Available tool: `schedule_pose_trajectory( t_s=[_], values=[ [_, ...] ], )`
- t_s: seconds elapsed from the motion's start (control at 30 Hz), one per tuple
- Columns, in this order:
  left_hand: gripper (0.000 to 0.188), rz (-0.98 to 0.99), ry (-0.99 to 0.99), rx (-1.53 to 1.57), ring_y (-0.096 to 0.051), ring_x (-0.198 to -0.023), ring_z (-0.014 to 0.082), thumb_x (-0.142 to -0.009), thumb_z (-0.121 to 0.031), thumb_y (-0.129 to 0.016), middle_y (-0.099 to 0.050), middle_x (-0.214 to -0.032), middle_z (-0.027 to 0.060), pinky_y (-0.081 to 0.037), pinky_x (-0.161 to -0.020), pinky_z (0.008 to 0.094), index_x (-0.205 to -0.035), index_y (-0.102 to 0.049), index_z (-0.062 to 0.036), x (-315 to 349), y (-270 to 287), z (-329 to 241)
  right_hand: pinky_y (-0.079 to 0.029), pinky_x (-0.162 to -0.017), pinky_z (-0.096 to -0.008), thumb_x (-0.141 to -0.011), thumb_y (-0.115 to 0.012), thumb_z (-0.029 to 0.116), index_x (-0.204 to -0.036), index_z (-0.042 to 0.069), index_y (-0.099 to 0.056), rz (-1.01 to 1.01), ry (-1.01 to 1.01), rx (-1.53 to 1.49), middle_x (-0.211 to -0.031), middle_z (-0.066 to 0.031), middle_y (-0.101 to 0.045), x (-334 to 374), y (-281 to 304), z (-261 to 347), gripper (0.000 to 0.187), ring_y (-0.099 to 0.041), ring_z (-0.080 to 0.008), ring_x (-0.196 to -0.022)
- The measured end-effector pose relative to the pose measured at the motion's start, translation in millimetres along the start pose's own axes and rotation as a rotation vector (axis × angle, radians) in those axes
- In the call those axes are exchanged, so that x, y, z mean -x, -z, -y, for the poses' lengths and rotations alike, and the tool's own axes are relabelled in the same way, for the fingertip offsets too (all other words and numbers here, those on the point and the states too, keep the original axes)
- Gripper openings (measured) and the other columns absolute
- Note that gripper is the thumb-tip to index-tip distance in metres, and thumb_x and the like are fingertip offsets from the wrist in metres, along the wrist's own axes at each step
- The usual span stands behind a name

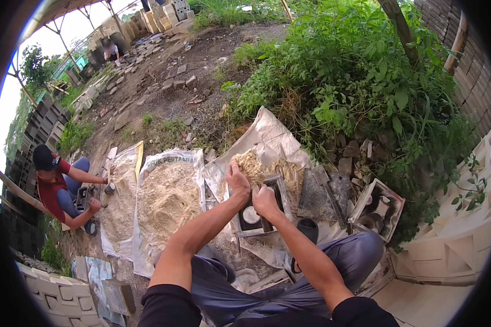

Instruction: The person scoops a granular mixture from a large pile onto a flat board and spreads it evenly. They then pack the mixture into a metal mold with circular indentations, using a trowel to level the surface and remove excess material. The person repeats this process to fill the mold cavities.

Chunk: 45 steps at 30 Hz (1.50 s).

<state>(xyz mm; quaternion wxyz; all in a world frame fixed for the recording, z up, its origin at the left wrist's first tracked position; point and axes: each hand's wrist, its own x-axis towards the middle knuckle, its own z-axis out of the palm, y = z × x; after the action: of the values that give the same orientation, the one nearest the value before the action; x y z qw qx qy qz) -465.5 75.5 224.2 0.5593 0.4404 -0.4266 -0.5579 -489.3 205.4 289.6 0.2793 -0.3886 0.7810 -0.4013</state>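
In front of me a box-shaped mould (pixel 285 197) with dark walls stands between my feet, and a pale round piece (pixel 250 215) shows inside it. My left hand (pixel 237 181) reaches over its far left side with fingers stretched out, beside a heap of yellowish, crumbly, fibrous material (pixel 249 163). Close by, my right hand (pixel 264 200) is closed in a fist above the mould. A dark bar-like tool (pixel 266 224) shows below that fist; its kind is partly hidden by the hand.
Sacks spread at left bear pale powdery material (pixel 168 193). A long-handled tool (pixel 328 191) lies on a dark slab (pixel 310 195) at right, near an open box (pixel 377 210). At far left a co-worker (pixel 65 188) crouches. Patterned blocks (pixel 439 218) stand right; dense plants (pixel 343 82) grow beyond.
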Motion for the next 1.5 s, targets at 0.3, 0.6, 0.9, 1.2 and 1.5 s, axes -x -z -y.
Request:
schedule_pose_trajectory(
  t_s=[0.3,0.6,0.9,1.2,1.5],
  values=[
    [0.034,-0.174,0.25,0.026,-0.059,-0.083,0.0169,-0.097,-0.023,-0.043,-0.067,-0.096,0.0069,-0.047,-0.079,0.0302,-0.105,-0.067,0.0002,55.9,35.0,102.5,-0.049,-0.08,-0.0549,-0.096,-0.045,0.034,-0.103,-0.009,-0.052,-0.084,-0.263,0.122,-0.092,-0.0357,-0.062,21.2,-47.4,-105.0,0.044,-0.06,-0.0509,-0.091],
    [0.029,0.309,0.113,-0.196,-0.06,-0.103,0.0174,-0.097,-0.01,-0.045,-0.067,-0.111,0.0076,-0.044,-0.094,0.0301,-0.116,-0.063,0.0006,47.2,75.7,103.5,-0.051,-0.068,-0.0528,-0.097,-0.049,0.032,-0.104,0.0,-0.045,-0.197,-0.212,0.409,-0.086,-0.0236,-0.064,28.1,-41.5,-127.4,0.033,-0.064,-0.0428,-0.08],
    [0.055,0.347,-0.411,-1.172,-0.022,-0.142,0.0404,-0.095,-0.023,-0.045,-0.028,-0.151,0.0258,-0.015,-0.117,0.0507,-0.14,-0.037,0.0068,99.8,97.6,101.4,-0.048,-0.066,-0.057,-0.098,-0.046,0.034,-0.101,0.002,-0.046,-0.317,-0.1,0.244,-0.08,-0.0273,-0.064,16.3,-39.0,-124.6,0.032,-0.062,-0.0479,-0.076],
    [0.05,0.847,-0.427,-0.934,-0.026,-0.142,0.0354,-0.091,-0.017,-0.046,-0.029,-0.151,0.0225,-0.021,-0.115,0.0513,-0.136,-0.041,0.006,127.6,81.1,113.1,-0.048,-0.067,-0.0544,-0.096,-0.05,0.03,-0.103,-0.002,-0.052,-0.42,-0.061,0.128,-0.082,-0.0303,-0.064,9.1,-31.9,-128.0,0.033,-0.061,-0.0495,-0.079],
    [0.026,1.363,-0.294,-1.517,-0.064,-0.095,0.0377,-0.09,-0.017,-0.048,-0.068,-0.098,0.0188,-0.05,-0.085,0.0478,-0.105,-0.066,-0.007,-75.8,144.2,9.3,-0.049,-0.07,-0.044,-0.091,-0.061,0.024,-0.1,-0.003,-0.056,-0.15,-0.009,-0.121,-0.085,-0.0233,-0.066,-5.7,-65.6,-108.3,0.029,-0.067,-0.0377,-0.082]
  ],
)
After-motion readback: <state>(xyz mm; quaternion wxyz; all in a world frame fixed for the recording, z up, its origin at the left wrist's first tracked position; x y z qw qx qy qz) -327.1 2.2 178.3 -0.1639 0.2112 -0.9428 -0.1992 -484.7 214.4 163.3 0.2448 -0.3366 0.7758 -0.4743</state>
